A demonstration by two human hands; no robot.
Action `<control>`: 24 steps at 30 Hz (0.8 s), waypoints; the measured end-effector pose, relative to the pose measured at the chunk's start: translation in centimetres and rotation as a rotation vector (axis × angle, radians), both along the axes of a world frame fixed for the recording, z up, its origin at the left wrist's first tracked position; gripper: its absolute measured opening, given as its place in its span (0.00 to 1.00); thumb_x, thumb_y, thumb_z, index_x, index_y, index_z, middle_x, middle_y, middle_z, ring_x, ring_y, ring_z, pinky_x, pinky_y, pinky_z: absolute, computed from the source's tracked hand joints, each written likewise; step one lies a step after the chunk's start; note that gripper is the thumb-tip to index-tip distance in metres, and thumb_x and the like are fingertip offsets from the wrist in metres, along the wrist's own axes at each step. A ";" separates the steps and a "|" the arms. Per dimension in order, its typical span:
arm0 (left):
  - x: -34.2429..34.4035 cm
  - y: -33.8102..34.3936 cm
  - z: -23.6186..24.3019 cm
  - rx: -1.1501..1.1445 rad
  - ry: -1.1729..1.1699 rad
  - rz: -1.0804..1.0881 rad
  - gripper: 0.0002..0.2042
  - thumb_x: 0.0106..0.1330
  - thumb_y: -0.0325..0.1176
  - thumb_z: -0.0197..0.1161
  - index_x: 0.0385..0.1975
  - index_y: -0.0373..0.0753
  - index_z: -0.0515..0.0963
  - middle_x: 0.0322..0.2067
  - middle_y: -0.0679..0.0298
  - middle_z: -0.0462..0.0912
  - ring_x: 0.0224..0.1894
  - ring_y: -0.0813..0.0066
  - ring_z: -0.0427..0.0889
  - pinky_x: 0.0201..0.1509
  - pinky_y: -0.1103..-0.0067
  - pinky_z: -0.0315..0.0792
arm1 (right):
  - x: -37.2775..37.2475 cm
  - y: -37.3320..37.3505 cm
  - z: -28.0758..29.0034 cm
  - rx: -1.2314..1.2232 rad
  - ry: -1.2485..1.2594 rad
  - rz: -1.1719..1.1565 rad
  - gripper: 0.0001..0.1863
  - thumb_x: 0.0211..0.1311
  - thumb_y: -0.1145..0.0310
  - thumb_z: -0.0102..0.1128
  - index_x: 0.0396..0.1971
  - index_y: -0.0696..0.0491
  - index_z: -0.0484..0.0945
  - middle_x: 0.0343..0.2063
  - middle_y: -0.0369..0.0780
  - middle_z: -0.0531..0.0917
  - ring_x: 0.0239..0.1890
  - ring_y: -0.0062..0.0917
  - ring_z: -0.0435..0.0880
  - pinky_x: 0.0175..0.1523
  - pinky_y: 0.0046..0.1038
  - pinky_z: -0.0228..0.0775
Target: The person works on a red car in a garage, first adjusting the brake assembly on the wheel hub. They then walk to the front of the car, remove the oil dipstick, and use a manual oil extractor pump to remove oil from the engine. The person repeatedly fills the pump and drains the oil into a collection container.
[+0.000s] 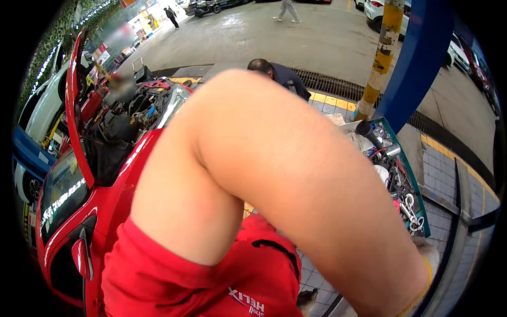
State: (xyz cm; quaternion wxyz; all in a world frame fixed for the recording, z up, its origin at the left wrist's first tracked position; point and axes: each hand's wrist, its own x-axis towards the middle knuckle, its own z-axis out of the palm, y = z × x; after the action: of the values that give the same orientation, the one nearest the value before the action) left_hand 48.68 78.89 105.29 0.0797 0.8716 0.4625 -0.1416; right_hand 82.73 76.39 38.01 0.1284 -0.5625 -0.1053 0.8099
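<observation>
Bare bent arm (pixel 296 153) partly hides tool tray (pixel 413 188); hands unseen, can't tell grip

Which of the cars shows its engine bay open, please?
The near red car on the left; its engine bay lies exposed, while no other car shows one.

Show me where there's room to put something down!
There's bare pavement beyond the grate, left of the striped pole. Tiles show a smaller bare patch between the tray and the metal rail. It's crowded in the tray, piled with tools, and in the engine bay. The bent arm hides the middle.
</observation>
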 end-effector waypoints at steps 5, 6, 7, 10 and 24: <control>-2.6 -4.5 -0.9 0.096 -0.194 0.063 0.15 0.69 0.43 0.69 0.53 0.53 0.87 0.52 0.70 0.89 0.56 0.69 0.87 0.55 0.66 0.82 | -4.5 0.6 1.4 0.053 -0.077 0.265 0.16 0.79 0.57 0.60 0.55 0.52 0.83 0.25 0.32 0.80 0.28 0.21 0.80 0.39 0.31 0.80; -3.0 -5.4 -0.9 0.105 -0.215 0.073 0.14 0.69 0.43 0.69 0.52 0.52 0.86 0.52 0.70 0.88 0.55 0.68 0.87 0.54 0.66 0.82 | -5.1 0.6 1.6 0.065 -0.087 0.302 0.16 0.79 0.58 0.61 0.55 0.52 0.83 0.25 0.32 0.81 0.28 0.21 0.80 0.38 0.31 0.80; -3.4 -5.5 -1.0 0.109 -0.231 0.062 0.14 0.68 0.43 0.69 0.52 0.52 0.86 0.51 0.69 0.88 0.55 0.68 0.87 0.54 0.66 0.82 | -5.8 0.3 1.7 0.079 -0.093 0.316 0.16 0.79 0.59 0.61 0.55 0.53 0.83 0.25 0.32 0.81 0.28 0.21 0.80 0.38 0.31 0.80; -4.6 -7.0 -0.7 0.114 -0.270 0.076 0.13 0.68 0.42 0.69 0.50 0.50 0.86 0.50 0.68 0.88 0.53 0.67 0.87 0.52 0.65 0.82 | -7.4 0.0 1.8 0.111 -0.107 0.413 0.15 0.78 0.60 0.61 0.54 0.53 0.83 0.25 0.33 0.81 0.28 0.22 0.80 0.38 0.31 0.80; -5.4 -5.5 0.7 0.077 -0.336 -0.051 0.09 0.64 0.37 0.68 0.41 0.44 0.85 0.43 0.63 0.86 0.47 0.62 0.88 0.46 0.65 0.83 | -2.7 -3.2 2.8 0.191 -0.253 0.482 0.11 0.75 0.69 0.62 0.51 0.56 0.84 0.26 0.35 0.82 0.26 0.23 0.80 0.36 0.33 0.80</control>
State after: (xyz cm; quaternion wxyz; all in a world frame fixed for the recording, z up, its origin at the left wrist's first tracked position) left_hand 43.24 73.42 105.95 0.1191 0.8968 0.4255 0.0220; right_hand 80.07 73.18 40.84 -0.0294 -0.6031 -0.3271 0.7269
